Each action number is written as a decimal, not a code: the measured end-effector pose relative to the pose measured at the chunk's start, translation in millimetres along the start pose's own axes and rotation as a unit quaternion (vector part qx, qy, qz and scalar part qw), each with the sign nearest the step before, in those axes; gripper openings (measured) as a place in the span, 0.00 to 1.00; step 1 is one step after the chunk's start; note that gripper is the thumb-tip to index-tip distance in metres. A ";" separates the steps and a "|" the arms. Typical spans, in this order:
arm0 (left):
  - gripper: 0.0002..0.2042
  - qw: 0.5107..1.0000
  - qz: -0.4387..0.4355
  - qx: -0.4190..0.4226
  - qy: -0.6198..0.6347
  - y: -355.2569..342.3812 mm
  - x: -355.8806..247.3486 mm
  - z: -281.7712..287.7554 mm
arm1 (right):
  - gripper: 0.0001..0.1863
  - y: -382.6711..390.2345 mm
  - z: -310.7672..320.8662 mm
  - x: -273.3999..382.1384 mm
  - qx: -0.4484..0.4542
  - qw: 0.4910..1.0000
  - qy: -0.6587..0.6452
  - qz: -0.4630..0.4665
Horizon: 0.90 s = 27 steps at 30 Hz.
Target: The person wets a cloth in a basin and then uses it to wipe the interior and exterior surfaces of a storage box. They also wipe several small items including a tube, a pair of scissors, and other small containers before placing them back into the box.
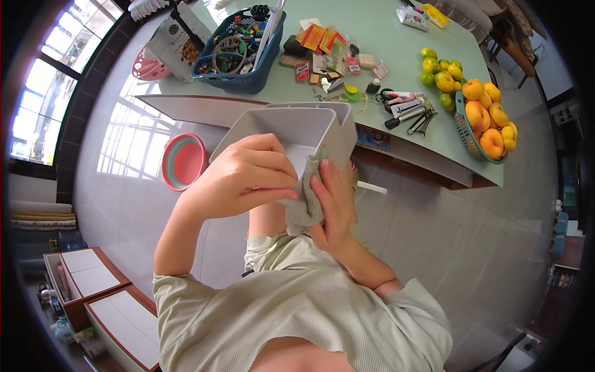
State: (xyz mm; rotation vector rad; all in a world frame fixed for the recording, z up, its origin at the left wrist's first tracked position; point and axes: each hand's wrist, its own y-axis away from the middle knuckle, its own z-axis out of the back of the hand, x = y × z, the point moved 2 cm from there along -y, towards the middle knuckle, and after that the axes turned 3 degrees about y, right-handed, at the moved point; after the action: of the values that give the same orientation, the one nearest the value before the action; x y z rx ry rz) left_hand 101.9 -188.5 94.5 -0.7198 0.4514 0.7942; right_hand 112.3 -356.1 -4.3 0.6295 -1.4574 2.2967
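Note:
A light grey plastic bin (282,127), empty inside as far as I can see, is held tilted over my lap, in front of the table's drawer. My left hand (254,170) grips its near rim, with fingers reaching over the edge and thumb pointing right. Against the bin's right side, my right hand (334,201) presses a grey-green cloth (312,198), fingers laid along it. The cloth's lower end hangs beneath the bin's near corner. My right palm is hidden from view.
On the glass-topped table (365,37) are a blue basket (248,80) of small parts, packets, nail clippers, scissors, green-orange citrus (445,80) and a basket of orange fruit (489,118). A pink-and-grey basin (184,162) stands on the floor at left. White-topped cabinets (121,322) sit lower left.

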 end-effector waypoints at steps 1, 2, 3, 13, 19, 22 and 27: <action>0.07 1.000 0.000 -0.001 0.001 2.5 1.6 -2.8 | 0.31 0.2 0.8 -0.7 0.001 1.000 0.000 0.000; 0.07 1.000 0.007 0.005 -0.016 5.3 4.6 -6.2 | 0.32 -0.2 1.3 -4.0 0.032 0.999 0.009 -0.040; 0.07 0.999 0.013 0.010 -0.033 8.1 7.5 -9.7 | 0.33 -0.7 2.1 -7.9 0.063 0.995 0.019 -0.080; 0.05 0.997 -0.022 0.026 -0.062 12.9 12.0 -45.9 | 0.32 -9.1 -1.1 -76.0 -0.097 0.943 -0.234 -0.217; 0.07 0.973 -0.041 0.150 -0.169 9.2 16.2 -89.2 | 0.25 11.0 0.1 -104.0 -0.180 0.813 -0.391 -0.393; 0.07 0.964 -0.033 0.163 -0.208 10.9 20.6 -94.6 | 0.22 26.9 -2.8 -110.0 -0.132 0.787 -0.417 -0.434; 0.06 0.958 0.003 0.113 -0.263 16.1 41.3 -98.8 | 0.22 45.1 -21.1 -81.5 -0.105 0.777 -0.425 -0.452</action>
State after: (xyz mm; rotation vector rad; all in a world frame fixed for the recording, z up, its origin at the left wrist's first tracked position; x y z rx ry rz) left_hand 105.4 -232.7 -4.2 -0.2744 0.0574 0.8867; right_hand 153.9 -359.8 -90.1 1.9347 -1.2139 1.0650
